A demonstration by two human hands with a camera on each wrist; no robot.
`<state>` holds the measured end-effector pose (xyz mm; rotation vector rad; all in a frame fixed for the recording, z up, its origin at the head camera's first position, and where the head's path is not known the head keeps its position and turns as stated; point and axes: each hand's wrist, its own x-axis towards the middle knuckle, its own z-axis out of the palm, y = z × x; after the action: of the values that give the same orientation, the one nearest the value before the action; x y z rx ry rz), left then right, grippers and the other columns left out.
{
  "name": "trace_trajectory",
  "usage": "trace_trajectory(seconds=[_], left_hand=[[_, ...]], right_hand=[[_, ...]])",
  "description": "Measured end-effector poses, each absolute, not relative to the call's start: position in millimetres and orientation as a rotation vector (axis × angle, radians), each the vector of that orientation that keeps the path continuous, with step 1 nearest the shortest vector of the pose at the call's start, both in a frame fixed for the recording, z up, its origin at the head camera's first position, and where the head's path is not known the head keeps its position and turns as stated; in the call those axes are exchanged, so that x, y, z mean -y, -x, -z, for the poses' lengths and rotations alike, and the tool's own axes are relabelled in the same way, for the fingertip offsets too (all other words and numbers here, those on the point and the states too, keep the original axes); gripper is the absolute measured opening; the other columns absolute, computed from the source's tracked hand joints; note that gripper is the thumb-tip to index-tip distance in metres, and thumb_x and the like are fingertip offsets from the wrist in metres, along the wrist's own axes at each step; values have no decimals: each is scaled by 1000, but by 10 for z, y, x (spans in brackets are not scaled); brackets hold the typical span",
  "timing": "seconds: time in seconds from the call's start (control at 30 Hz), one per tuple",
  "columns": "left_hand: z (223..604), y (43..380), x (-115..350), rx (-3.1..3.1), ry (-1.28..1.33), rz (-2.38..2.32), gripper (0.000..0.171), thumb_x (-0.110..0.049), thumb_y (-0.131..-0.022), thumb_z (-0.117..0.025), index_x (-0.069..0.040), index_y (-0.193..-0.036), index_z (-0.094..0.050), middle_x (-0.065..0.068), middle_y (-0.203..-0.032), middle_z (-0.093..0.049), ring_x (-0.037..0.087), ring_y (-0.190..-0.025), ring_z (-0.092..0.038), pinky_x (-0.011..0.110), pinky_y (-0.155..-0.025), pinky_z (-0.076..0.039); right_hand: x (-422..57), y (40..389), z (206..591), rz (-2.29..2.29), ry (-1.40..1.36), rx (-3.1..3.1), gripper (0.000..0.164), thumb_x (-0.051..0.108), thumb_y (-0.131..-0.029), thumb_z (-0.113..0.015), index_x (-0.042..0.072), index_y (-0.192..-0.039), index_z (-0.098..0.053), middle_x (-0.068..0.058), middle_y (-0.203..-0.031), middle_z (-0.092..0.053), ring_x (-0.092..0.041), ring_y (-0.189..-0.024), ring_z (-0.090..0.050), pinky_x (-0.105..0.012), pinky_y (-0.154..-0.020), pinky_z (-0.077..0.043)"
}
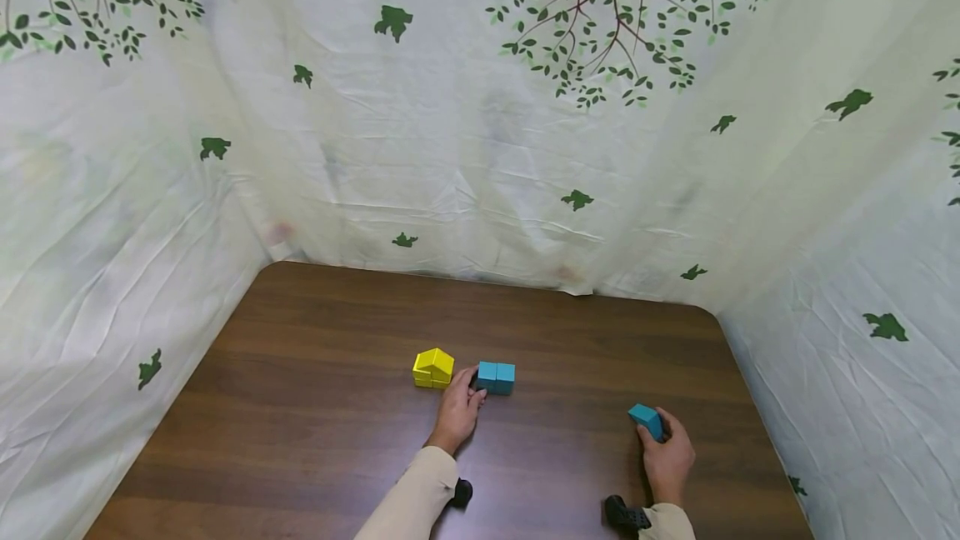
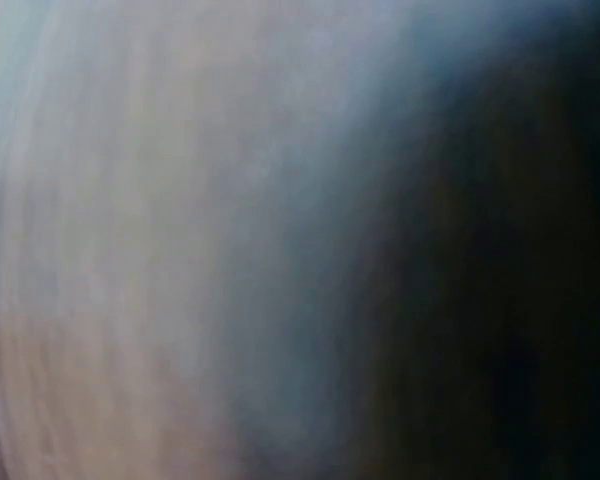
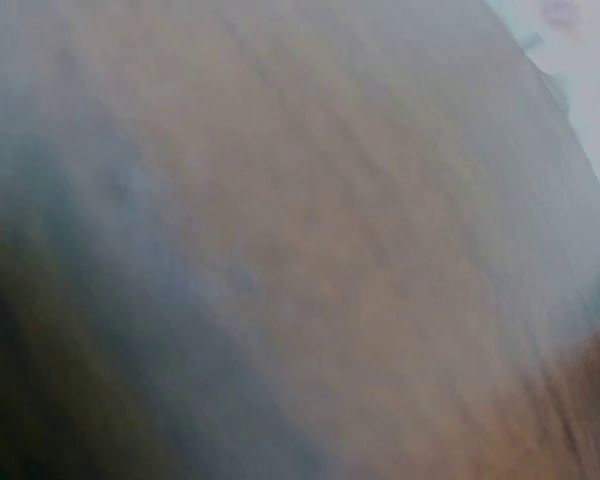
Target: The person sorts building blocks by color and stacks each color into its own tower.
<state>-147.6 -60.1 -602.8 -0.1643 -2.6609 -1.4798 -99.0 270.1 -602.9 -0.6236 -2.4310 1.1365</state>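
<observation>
In the head view, my right hand (image 1: 667,458) pinches a blue block (image 1: 647,420) between thumb and fingers over the right part of the table. Its slanted top faces up. Further left, two blue blocks (image 1: 496,377) stand side by side, faces close together. My left hand (image 1: 457,411) has its fingertips and thumb right at the left one's side and front edge; I cannot tell whether it grips it. Just left of that hand is a small group of yellow blocks (image 1: 433,367) with a peaked top. The left wrist view is too blurred to show the hand's work.
A brown wooden table (image 1: 315,440) with rounded far corners carries the blocks. White cloth (image 1: 465,140) printed with leaves and branches hangs around its back and sides. Each wrist wears a black device; the one by the right wrist (image 1: 624,515) is near the table's front.
</observation>
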Motion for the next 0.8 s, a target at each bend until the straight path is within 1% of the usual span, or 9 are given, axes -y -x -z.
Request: trace_trajectory(seconds=[0.23, 0.43, 0.63, 0.8], left_hand=[[6013, 1465, 604, 2673, 148, 1508, 41, 0, -92, -61, 7, -132, -50, 18, -126, -55, 24, -95, -54, 45, -93, -44], [6026, 1472, 604, 2673, 146, 1509, 41, 0, -92, -61, 7, -132, -50, 18, -127, -55, 24, -94, -54, 45, -93, -44], [6030, 1475, 601, 2670, 152, 1509, 41, 0, -92, -61, 7, -132, -50, 18, -127, -55, 23, -93, -55, 45, -92, -45], [6029, 1479, 605, 2665, 153, 1530, 42, -1, -93, -60, 7, -132, -50, 18, -128, -54, 26, -97, -55, 46, -95, -44]], right_hand=[[-2616, 996, 6055, -1140, 588, 2441, 40, 0, -81, -73, -7, -119, -61, -30, -113, -61, -43, -100, -59, -54, -86, -46], [-2411, 1041, 6060, -1181, 498, 2454, 40, -1, -79, -75, -5, -117, -63, -27, -111, -64, -39, -96, -61, -50, -84, -46], [-2143, 1114, 6016, -1268, 415, 2480, 40, 2, -81, -76, -2, -119, -64, -25, -112, -65, -38, -99, -61, -51, -86, -48], [-1937, 1196, 5954, -1333, 346, 2462, 40, 1, -79, -77, -1, -118, -66, -23, -113, -65, -38, -102, -62, -50, -87, -48]])
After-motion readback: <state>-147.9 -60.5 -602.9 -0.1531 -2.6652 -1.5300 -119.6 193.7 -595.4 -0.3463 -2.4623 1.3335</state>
